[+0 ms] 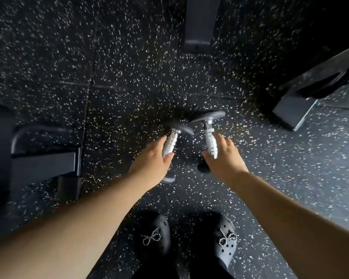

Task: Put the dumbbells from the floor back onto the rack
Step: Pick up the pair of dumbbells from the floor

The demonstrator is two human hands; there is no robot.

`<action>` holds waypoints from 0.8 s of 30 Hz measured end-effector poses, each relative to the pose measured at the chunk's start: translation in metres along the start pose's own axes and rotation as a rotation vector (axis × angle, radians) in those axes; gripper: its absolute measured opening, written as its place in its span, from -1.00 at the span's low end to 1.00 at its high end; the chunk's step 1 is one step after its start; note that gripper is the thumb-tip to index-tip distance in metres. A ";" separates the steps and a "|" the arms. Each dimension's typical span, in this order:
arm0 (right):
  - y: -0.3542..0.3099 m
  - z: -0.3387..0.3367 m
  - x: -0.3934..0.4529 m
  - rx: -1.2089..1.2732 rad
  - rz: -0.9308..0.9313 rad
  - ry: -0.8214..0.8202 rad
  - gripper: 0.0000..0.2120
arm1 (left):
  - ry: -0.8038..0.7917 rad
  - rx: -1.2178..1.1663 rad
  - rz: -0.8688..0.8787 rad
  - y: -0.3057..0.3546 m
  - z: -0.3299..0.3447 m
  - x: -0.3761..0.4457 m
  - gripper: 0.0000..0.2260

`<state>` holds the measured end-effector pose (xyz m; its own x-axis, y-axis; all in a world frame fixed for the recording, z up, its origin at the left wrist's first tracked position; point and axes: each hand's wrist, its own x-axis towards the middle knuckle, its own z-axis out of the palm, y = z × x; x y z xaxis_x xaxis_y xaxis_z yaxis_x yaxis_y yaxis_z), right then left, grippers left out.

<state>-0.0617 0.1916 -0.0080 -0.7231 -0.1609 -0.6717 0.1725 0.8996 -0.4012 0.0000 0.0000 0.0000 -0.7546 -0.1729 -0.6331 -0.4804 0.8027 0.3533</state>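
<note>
Floor (129,67) of speckled black rubber fills the frame; no rack shows. At centre lie two dumbbells side by side, the left dumbbell (170,143) and the right dumbbell (210,141), chrome handles pointing toward me. My left hand (151,160) and right hand (225,158) reach down, fingers spread around each handle, not yet closed. This looks like the pickup: next I must clamp both grips, lift evenly.

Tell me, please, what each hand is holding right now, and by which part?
Each hand is at a dumbbell's knurled metal handle: the left hand on the left dumbbell, the right hand on the right dumbbell. The fingers are curling around; a closed hold cannot be confirmed.
</note>
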 end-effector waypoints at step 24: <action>0.029 0.025 0.079 0.283 0.185 -0.071 -0.60 | -0.014 -0.260 -0.117 -0.015 0.039 0.075 -0.75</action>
<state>-0.0973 0.1952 -0.0884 -0.6154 -0.0427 -0.7871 0.4823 0.7695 -0.4187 -0.0322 -0.0025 -0.0794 -0.6820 -0.2466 -0.6885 -0.6638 0.6039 0.4412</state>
